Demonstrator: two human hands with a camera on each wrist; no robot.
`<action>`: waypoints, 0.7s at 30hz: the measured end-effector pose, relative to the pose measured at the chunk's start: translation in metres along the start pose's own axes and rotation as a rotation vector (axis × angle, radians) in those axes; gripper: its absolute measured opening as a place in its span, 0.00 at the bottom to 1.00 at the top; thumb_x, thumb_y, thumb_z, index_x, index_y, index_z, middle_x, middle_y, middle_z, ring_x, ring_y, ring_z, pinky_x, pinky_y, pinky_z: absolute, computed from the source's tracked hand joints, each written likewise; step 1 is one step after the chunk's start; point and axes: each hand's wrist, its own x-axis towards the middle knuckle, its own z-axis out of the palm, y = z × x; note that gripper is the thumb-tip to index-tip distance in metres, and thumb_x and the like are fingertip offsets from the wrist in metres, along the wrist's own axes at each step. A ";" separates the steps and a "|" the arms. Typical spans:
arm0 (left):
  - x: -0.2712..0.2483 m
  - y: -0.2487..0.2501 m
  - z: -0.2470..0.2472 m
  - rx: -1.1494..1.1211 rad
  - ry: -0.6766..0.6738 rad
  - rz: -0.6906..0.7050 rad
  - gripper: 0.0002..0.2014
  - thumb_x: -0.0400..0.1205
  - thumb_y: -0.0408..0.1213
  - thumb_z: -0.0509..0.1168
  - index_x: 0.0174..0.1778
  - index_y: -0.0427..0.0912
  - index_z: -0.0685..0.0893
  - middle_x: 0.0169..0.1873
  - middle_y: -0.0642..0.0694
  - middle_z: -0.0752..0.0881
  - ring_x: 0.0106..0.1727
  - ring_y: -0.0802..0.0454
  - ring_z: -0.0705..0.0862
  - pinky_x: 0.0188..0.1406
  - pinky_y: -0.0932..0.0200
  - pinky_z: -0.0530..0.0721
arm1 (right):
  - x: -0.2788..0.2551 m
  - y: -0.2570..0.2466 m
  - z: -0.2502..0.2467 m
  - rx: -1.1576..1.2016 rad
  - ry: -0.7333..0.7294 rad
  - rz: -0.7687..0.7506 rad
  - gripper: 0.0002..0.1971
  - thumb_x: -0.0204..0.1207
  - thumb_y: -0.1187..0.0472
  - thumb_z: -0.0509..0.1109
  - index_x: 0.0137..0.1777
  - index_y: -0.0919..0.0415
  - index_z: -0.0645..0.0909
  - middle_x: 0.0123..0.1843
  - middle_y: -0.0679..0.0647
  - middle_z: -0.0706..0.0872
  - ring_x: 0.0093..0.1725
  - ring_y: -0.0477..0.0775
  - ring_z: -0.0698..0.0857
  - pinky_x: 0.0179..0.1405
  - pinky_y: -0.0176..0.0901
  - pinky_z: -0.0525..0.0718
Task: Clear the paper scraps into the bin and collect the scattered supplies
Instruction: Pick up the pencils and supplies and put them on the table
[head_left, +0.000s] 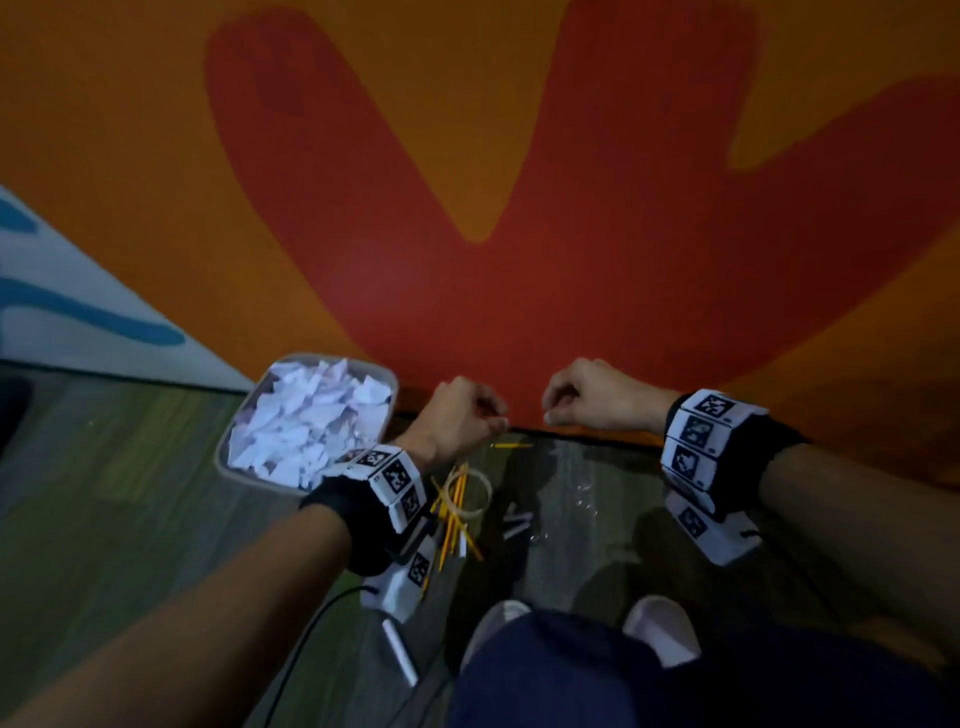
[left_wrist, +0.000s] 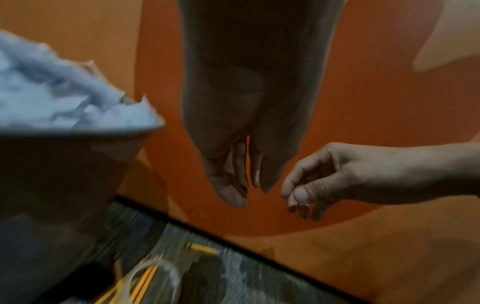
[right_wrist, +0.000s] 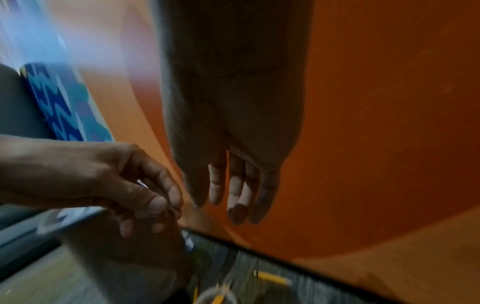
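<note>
Both hands, left (head_left: 457, 415) and right (head_left: 587, 397), hover loosely curled and empty above the pencils (head_left: 454, 512), bin (head_left: 228, 457) already full, I judge.

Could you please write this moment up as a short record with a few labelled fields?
bin: grey tub heaped with white paper scraps, on the floor by the orange wall
pencils: yellow pile lying across a clear tape ring; one short pencil apart, near the wall
left hand: raised, fingers curled, contents unclear
right hand: raised, fingers loosely curled, nothing seen in it
</note>
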 end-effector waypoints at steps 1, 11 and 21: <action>-0.001 -0.017 0.015 0.010 -0.031 -0.036 0.02 0.77 0.35 0.75 0.44 0.43 0.92 0.35 0.51 0.89 0.36 0.62 0.85 0.43 0.66 0.83 | 0.013 0.007 0.022 0.005 -0.053 0.013 0.05 0.75 0.56 0.77 0.48 0.54 0.89 0.42 0.51 0.91 0.45 0.50 0.89 0.48 0.49 0.88; -0.001 -0.157 0.110 0.136 -0.171 -0.373 0.10 0.78 0.36 0.69 0.52 0.45 0.93 0.49 0.38 0.91 0.54 0.42 0.89 0.55 0.56 0.82 | 0.080 0.061 0.166 -0.012 -0.337 0.075 0.09 0.79 0.58 0.68 0.53 0.59 0.88 0.55 0.53 0.87 0.55 0.56 0.86 0.60 0.51 0.84; 0.031 -0.182 0.139 0.217 0.015 -0.624 0.12 0.85 0.41 0.62 0.56 0.37 0.85 0.57 0.37 0.87 0.60 0.35 0.87 0.55 0.45 0.85 | 0.116 0.061 0.196 0.074 -0.295 0.041 0.08 0.82 0.58 0.71 0.50 0.59 0.90 0.48 0.53 0.91 0.47 0.52 0.89 0.28 0.28 0.79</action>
